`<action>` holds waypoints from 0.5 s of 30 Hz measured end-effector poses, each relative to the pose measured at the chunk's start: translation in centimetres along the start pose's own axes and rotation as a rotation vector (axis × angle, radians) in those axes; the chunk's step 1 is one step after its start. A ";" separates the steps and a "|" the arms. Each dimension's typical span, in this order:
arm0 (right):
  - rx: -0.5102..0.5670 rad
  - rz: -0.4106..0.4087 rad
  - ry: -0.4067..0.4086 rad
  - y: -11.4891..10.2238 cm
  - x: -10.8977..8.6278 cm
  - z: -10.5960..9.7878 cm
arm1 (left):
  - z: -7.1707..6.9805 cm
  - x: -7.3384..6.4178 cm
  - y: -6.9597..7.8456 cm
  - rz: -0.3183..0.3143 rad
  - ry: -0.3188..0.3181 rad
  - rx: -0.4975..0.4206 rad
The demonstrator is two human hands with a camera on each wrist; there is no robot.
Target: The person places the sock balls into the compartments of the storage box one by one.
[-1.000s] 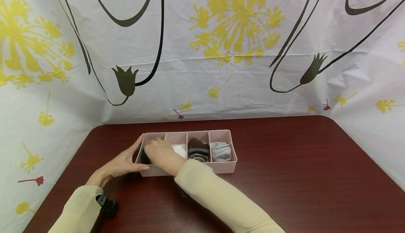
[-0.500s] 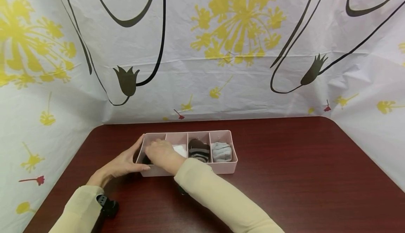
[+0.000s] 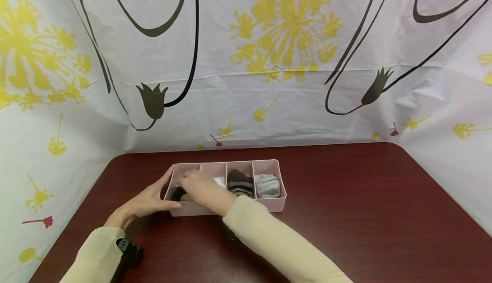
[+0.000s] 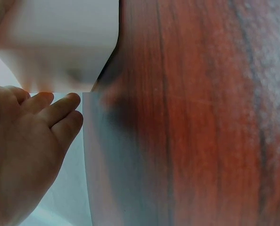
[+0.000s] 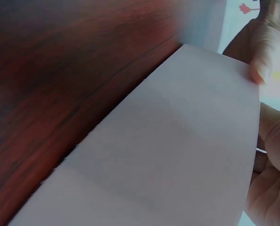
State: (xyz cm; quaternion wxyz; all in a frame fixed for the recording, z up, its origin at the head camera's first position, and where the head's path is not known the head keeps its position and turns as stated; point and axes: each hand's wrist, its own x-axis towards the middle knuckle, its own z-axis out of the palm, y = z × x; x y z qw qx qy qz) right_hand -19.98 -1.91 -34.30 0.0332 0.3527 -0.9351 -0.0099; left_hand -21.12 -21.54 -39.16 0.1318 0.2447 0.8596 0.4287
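A pale pink divided organizer box (image 3: 270,206) stands on the dark red table. My left hand (image 3: 151,197) holds its left end, thumb along the front wall and fingers at the side; the left wrist view shows fingertips against the box's end. My right hand (image 3: 205,192) reaches into the leftmost compartment, its fingers loosely bent and their tips partly hidden. Beside its thumb lies a black cloth item (image 3: 177,194), perhaps a sock. A white cloth bundle (image 3: 220,181) in the second compartment is mostly covered by that hand.
Rolled brown and striped socks (image 3: 240,185) sit in the third compartment, a light grey cloth roll (image 3: 267,186) in the rightmost. Around the wooden table (image 3: 365,206) hangs a white sheet (image 3: 215,103) with a yellow and dark floral print.
My right hand has shifted slightly right within the box, leaving more of the black item showing and covering more of the white bundle. The left hand keeps its hold on the box.
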 end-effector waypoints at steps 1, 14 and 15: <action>0.005 -0.009 0.028 0.2 -0.5 0.0 | 0.0 0.0 0.0 -0.004 0.002 0.010; 0.183 -0.030 0.463 6.3 -9.2 1.7 | -0.6 -0.4 0.0 -0.046 0.064 0.130; 0.187 -0.023 0.485 6.9 -10.1 1.8 | -0.6 -0.5 0.0 -0.043 0.067 0.142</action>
